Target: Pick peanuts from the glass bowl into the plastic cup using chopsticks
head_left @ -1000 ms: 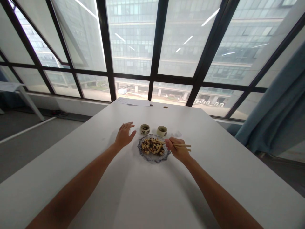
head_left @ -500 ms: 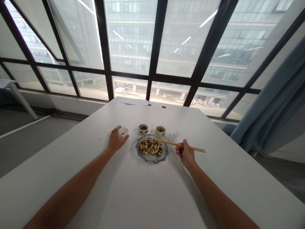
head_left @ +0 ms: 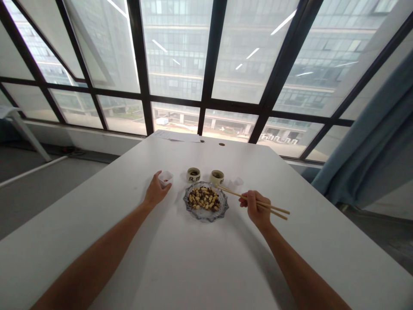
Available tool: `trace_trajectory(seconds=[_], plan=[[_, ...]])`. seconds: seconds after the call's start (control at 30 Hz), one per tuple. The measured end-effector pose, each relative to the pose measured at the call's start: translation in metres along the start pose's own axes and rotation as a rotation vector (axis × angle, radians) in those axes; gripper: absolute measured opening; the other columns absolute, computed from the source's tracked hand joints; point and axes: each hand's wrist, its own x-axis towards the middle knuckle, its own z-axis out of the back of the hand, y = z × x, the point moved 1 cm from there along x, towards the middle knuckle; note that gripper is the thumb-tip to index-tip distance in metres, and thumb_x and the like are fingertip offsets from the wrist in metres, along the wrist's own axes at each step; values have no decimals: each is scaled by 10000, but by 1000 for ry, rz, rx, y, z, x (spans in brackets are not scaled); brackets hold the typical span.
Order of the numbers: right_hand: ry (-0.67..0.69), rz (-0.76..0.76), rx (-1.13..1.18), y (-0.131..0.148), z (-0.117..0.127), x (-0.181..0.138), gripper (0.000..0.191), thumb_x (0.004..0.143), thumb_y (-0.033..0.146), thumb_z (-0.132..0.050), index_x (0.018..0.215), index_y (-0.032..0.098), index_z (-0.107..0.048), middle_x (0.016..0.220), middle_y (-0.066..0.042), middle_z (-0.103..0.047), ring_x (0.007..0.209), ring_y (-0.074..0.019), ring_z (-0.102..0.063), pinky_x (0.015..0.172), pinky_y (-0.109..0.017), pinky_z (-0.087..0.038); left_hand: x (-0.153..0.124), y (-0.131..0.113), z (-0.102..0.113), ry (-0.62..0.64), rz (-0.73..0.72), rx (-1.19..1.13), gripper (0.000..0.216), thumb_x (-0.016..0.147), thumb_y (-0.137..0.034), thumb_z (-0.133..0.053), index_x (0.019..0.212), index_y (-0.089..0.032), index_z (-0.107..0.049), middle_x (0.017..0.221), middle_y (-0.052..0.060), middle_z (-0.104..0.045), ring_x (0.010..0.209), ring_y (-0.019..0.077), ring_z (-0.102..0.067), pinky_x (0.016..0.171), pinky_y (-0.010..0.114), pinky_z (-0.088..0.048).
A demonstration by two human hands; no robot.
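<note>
My left hand (head_left: 155, 192) is closed round a small translucent white cup (head_left: 165, 177), which has a bit of something reddish-brown in it. In my right hand (head_left: 258, 208) is a pair of wooden chopsticks (head_left: 235, 193). Their tips are above the far right rim of a clear glass plate (head_left: 211, 218), close to the right ceramic cup (head_left: 217, 178). Peanuts (head_left: 204, 198) mixed with dark pieces fill the plate's middle. Whether the tips grip anything is too small to tell. A second ceramic cup (head_left: 193, 176) with dark lettering stands behind the plate.
Right of the ceramic cups sits another translucent white cup (head_left: 237, 184). White sheets of paper (head_left: 177, 137) lie at the far edge of the white table (head_left: 193, 267), near two round holes. Windows rise behind, with a blue curtain (head_left: 371, 142) at right.
The chopstick tips have moved right, from over the peanuts to the plate's far right rim. My right hand has shifted right and turned. My left hand and its cup have barely moved.
</note>
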Motion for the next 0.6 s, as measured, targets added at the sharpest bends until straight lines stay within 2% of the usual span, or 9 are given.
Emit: trace_trajectory(seconds=[0.1,0.17,0.27,0.47,0.6], plan=[[-116,128,-151,5,16,8,489,902,603,-501,746,166,-655,589,-49,-679,467,-148,-631,458,-259,-515,0,0,1,3,3,6,683,776,-386,-651,1356,-153,-374,1361,186,-533,1237,306,-546,1038,457,-442],[-210,141,-189,3,26,15,494,924,591,-467,755,162,-646,586,-46,-670,463,-146,-626,462,-259,-519,0,1,1,2,-2,7,681,777,-390,-649,1355,-159,-373,1365,183,-531,1239,305,-546,1041,457,-440],[-282,143,-218,-4,36,24,494,932,580,-459,751,155,-636,581,-41,-657,452,-137,-610,457,-251,-511,1,2,1,2,0,12,688,775,-404,-651,1358,-168,-374,1362,176,-534,1232,305,-553,1040,459,-442],[-241,121,-269,-17,41,30,469,908,584,-506,771,155,-638,609,-40,-666,477,-140,-617,475,-256,-510,2,4,2,6,7,27,717,764,-425,-654,1369,-160,-375,1285,175,-576,1162,306,-590,989,468,-479],[-268,96,-198,-9,38,32,489,889,617,-512,768,159,-636,606,-36,-667,470,-133,-610,464,-248,-502,2,4,3,4,4,34,712,766,-425,-652,1368,-156,-380,1311,178,-559,1172,304,-583,999,467,-472]])
